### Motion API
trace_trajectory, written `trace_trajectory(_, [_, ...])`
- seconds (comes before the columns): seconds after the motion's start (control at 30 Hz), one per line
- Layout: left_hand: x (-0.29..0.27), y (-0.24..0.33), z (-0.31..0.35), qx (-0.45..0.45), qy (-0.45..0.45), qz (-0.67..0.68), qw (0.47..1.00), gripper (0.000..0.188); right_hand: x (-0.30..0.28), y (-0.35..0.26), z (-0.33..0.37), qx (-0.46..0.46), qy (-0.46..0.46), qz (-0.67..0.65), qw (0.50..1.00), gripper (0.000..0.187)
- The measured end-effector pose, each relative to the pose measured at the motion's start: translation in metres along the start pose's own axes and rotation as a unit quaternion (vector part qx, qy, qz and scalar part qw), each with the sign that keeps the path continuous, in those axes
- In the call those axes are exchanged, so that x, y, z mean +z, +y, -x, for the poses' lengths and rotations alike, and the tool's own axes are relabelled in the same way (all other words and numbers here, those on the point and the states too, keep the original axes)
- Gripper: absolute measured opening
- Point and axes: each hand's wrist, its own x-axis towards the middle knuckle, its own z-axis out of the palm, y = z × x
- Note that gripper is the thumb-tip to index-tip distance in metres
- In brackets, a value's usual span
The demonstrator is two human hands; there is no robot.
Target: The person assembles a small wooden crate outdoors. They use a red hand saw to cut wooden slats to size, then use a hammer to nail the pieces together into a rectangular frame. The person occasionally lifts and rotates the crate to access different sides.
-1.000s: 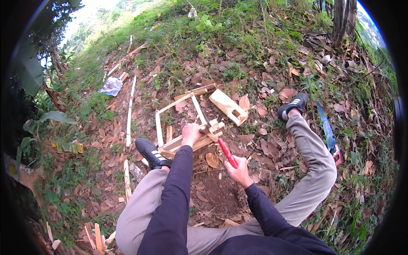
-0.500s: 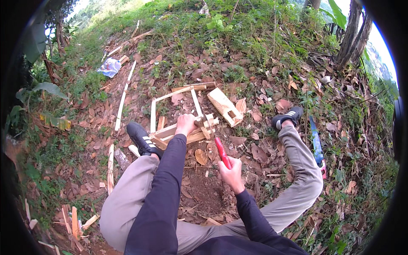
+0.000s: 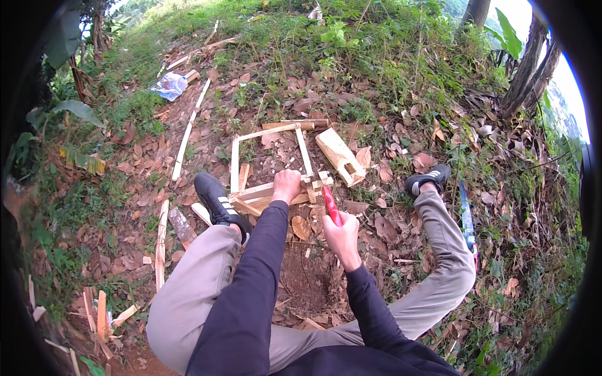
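A frame of pale wooden strips (image 3: 235, 164) lies on the leaf-covered ground, its near side made of several stacked pieces. My left hand (image 3: 287, 186) is closed over a wooden piece on that near side, toward its right end. In my right hand (image 3: 342, 237) is the red handle (image 3: 332, 207) of a narrow-bladed tool, pointing away from me at the frame's near right corner. Its blade is too thin to make out well now. Just right of the frame lies a short wooden board (image 3: 339, 155) with a square hole near one end.
My feet flank the work, with the left shoe (image 3: 216, 202) close to the frame. Long wooden strips (image 3: 191, 131) lie to the left, near a clear plastic bag (image 3: 170, 86). Offcuts (image 3: 101, 313) are at lower left. A blue blade-shaped tool (image 3: 466, 216) rests beyond my right leg.
The whole view has shifted slightly, moving the scene right and down. My right hand and the red handle sit a little closer to the frame. My left hand keeps its hold.
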Motion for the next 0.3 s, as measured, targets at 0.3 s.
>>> trace_trajectory(0.3, [0.008, -0.008, 0.008, -0.005, -0.045, -0.035, 0.998, 0.015, 0.008, -0.006, 0.010, 0.055, -0.015, 0.057, 0.997, 0.028])
